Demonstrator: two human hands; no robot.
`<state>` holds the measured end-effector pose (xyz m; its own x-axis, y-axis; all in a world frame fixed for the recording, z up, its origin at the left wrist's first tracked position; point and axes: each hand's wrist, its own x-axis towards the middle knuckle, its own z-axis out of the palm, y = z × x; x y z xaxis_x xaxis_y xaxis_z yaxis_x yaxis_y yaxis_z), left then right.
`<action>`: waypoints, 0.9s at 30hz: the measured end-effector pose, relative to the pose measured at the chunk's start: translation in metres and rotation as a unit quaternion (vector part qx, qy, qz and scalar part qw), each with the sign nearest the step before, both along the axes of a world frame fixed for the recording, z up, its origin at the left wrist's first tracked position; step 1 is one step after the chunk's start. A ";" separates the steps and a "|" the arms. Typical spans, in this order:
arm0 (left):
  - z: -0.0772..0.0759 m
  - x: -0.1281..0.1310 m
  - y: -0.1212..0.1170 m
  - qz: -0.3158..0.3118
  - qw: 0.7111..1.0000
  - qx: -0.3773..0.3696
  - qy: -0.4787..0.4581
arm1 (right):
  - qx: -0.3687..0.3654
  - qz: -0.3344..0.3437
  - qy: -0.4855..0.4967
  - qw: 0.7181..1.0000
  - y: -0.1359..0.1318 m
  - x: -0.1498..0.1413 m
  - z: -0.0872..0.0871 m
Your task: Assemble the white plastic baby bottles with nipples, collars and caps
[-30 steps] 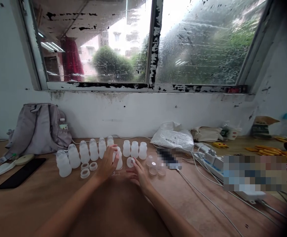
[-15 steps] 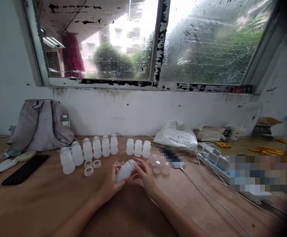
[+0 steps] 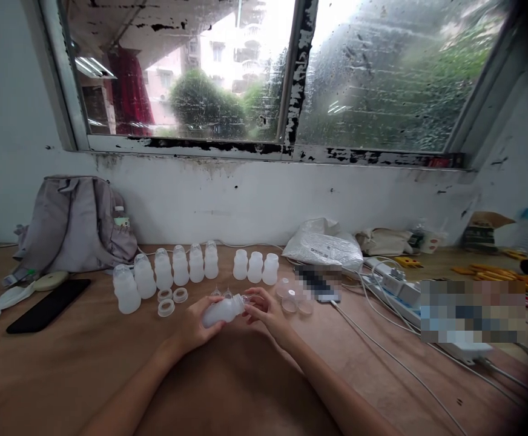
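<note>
My left hand is wrapped around a frosted white baby bottle, which lies tilted almost flat with its neck to the right. At that neck, the fingers of my right hand pinch a small clear teat, partly hidden by the fingers. Clear teats stand on the table just behind the held bottle. To the left lie three white collar rings. A row of capped baby bottles stands behind them, and three uncapped bottles are at the back middle.
Round clear caps sit right of my right hand, near a phone on a cable. Further right are a power strip and loose cords. A black phone, a grey backpack and a plastic bag line the sides and back.
The held bottle has tipped flatter and moved slightly left and up, its neck pointing more to the right. My right fingers have shifted at its mouth. The view has tilted a little.
</note>
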<state>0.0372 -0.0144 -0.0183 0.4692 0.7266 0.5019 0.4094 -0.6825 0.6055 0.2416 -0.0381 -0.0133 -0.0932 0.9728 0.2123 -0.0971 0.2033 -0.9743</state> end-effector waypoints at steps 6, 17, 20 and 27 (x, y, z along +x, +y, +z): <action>0.002 -0.001 -0.002 -0.009 1.000 0.005 -0.007 | -0.016 0.012 0.022 1.000 0.001 0.002 -0.002; 0.003 -0.005 -0.001 -0.020 1.000 0.008 -0.006 | 0.013 0.003 -0.033 0.999 0.004 0.007 -0.001; 0.003 -0.006 -0.001 -0.016 1.000 0.009 -0.004 | 0.026 -0.007 -0.043 0.999 0.008 0.010 -0.003; -0.001 -0.006 0.001 -0.008 1.000 0.016 -0.006 | 0.019 -0.026 -0.026 0.999 0.010 0.012 -0.006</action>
